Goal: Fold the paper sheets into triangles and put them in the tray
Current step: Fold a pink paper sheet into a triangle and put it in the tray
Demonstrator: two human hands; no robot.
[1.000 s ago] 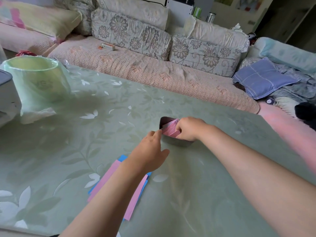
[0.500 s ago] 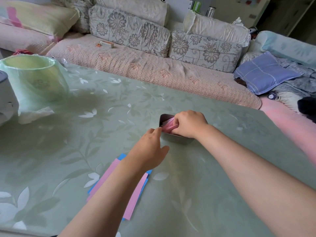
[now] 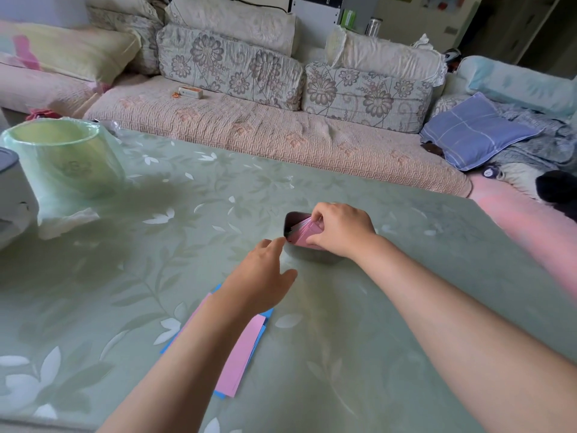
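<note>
While right hand (image 3: 340,229) pinches folded pink paper (image 3: 304,233) inside tray (image 3: 313,259): left hand (image 3: 262,276) slack-fingered, grasping nothing, beside tray; flat sheets (image 3: 240,357) nearer than tray.

A table under a pale green cloth printed with white leaves (image 3: 150,276) fills the foreground. At its far left corner stands a round bin lined with a translucent green bag (image 3: 65,154), and a white plastic appliance (image 3: 12,195) sits at the left edge. Beyond the far edge runs a long sofa with a pinkish-beige quilted cover (image 3: 265,135), backed by grey floral cushions (image 3: 231,67). A small white box (image 3: 190,92) lies on the seat. A blue checked pillow (image 3: 474,129) rests at the right end. Soft daylight fills the room.
</note>
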